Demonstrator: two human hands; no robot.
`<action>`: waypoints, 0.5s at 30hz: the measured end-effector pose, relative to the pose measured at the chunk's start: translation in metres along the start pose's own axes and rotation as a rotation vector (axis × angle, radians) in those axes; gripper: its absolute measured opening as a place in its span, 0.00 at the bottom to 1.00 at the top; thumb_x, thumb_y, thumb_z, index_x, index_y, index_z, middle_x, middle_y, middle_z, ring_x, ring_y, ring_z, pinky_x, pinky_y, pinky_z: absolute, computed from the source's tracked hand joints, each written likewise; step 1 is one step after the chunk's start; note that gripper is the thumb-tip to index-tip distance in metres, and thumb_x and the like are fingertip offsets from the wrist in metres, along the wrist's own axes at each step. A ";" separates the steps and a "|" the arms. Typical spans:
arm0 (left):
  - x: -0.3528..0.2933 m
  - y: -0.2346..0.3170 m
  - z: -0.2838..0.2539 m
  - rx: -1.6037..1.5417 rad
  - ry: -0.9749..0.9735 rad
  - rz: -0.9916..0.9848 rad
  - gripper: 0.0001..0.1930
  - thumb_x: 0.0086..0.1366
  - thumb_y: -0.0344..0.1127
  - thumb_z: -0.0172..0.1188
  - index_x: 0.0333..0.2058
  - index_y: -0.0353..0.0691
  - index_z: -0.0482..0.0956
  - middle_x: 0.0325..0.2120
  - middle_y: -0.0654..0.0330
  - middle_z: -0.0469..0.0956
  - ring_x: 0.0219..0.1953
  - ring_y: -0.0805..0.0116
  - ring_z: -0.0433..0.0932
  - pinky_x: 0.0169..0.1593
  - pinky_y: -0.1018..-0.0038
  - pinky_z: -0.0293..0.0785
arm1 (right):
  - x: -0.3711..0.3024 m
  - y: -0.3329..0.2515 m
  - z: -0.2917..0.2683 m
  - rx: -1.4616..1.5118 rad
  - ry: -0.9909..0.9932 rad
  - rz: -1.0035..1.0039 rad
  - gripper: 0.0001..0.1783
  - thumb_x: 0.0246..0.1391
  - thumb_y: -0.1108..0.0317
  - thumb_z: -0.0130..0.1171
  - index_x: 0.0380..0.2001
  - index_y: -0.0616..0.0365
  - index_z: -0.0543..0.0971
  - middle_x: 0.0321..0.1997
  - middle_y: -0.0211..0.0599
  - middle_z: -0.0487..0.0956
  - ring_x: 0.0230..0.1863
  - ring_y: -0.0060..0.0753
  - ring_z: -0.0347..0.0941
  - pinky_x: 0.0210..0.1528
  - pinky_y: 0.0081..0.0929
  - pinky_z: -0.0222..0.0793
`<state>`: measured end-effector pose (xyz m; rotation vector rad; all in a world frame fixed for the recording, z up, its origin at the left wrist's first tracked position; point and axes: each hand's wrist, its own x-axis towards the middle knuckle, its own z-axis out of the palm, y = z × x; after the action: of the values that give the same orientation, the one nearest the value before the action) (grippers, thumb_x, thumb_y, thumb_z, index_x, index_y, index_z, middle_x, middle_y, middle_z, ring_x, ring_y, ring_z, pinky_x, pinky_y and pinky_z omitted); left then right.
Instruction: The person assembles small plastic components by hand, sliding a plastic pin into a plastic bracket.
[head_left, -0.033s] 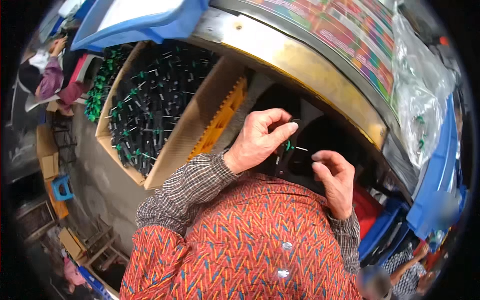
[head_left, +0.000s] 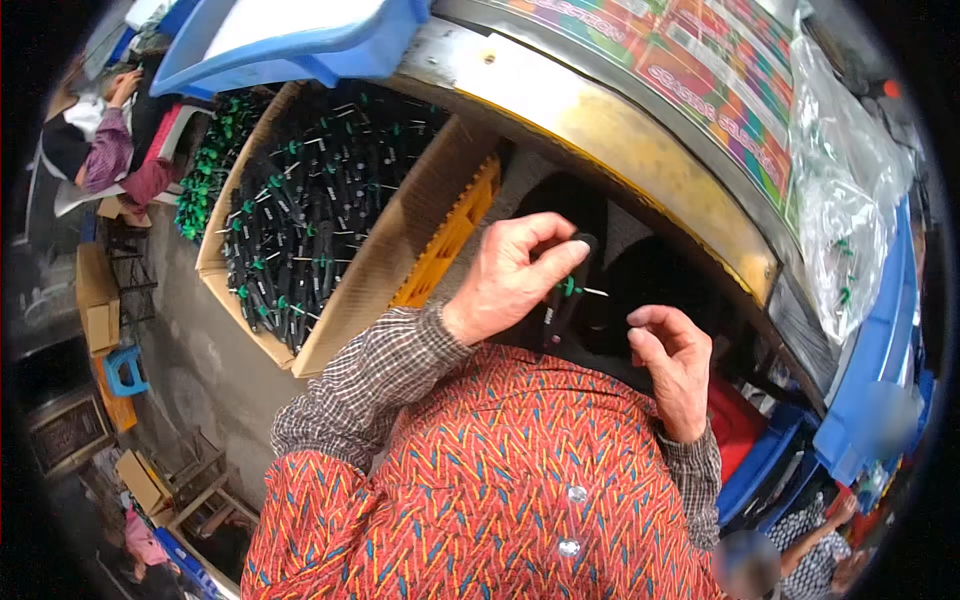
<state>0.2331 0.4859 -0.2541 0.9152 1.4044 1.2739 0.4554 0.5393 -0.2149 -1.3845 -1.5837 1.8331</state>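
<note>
The left hand pinches one end of a black thing with a green bit, which sticks out from the grip toward the red shirt, while the right hand, thumb and finger apart, is to the grip's right.

the left hand pinches the top of a slim black piece in its thumb-and-finger grip, a green part and a pale pin showing midway along it, while the right hand hangs near, its grip loosely curled and apart from the piece. to the left, a cardboard box is heaped with similar black pieces, a yellow crate beside it. beyond runs a metal-edged counter, a blue tray at its left end and clear plastic at its right.
</note>
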 end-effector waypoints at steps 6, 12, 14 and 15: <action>-0.011 0.004 -0.090 0.352 0.369 0.193 0.07 0.65 0.32 0.57 0.39 0.36 0.77 0.25 0.71 0.75 0.25 0.85 0.70 0.25 0.84 0.69 | 0.003 0.006 0.002 0.007 -0.057 -0.028 0.07 0.53 0.75 0.61 0.36 0.62 0.78 0.27 0.22 0.75 0.25 0.10 0.65 0.27 0.11 0.62; -0.029 0.037 -0.177 0.564 0.695 0.069 0.09 0.65 0.34 0.57 0.38 0.34 0.78 0.25 0.70 0.74 0.22 0.85 0.68 0.22 0.84 0.65 | 0.007 0.006 0.001 0.003 -0.073 -0.015 0.07 0.53 0.73 0.61 0.37 0.62 0.78 0.28 0.23 0.76 0.25 0.11 0.66 0.27 0.12 0.63; -0.036 0.043 -0.203 0.580 0.739 0.073 0.10 0.66 0.35 0.57 0.39 0.33 0.78 0.25 0.70 0.74 0.22 0.86 0.67 0.22 0.85 0.64 | 0.008 0.006 0.002 -0.006 -0.074 -0.014 0.08 0.53 0.73 0.61 0.37 0.62 0.78 0.28 0.23 0.76 0.25 0.11 0.66 0.27 0.12 0.63; -0.039 0.043 -0.215 0.567 0.760 0.079 0.10 0.66 0.36 0.57 0.39 0.33 0.78 0.25 0.70 0.74 0.22 0.86 0.67 0.22 0.85 0.64 | 0.009 0.008 0.002 -0.017 -0.068 -0.013 0.08 0.54 0.73 0.61 0.37 0.62 0.78 0.28 0.24 0.76 0.25 0.11 0.66 0.27 0.12 0.63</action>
<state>0.0295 0.4046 -0.2145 0.8856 2.4327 1.3735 0.4519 0.5429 -0.2260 -1.3289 -1.6418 1.8814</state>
